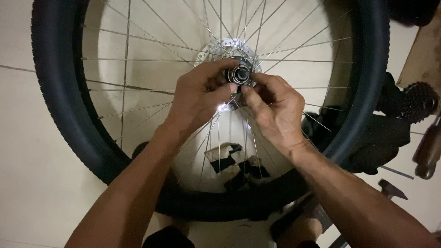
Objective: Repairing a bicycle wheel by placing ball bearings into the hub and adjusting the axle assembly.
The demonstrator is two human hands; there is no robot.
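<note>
Seen from above, both hands pinch the hub (240,73) of a bicycle wheel (59,92) at upper centre of the frame: left hand (200,98) gripping its left side, right hand (275,108) fingertips on its right. Tools (427,147) lie at the right edge.

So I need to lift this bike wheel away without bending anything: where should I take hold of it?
Probably by the black knobby tire, one hand on each outer side, coming from outside the rim. It is the thick, sturdy part; the thin spokes and the disc rotor at the hub look easier to bend.
</note>
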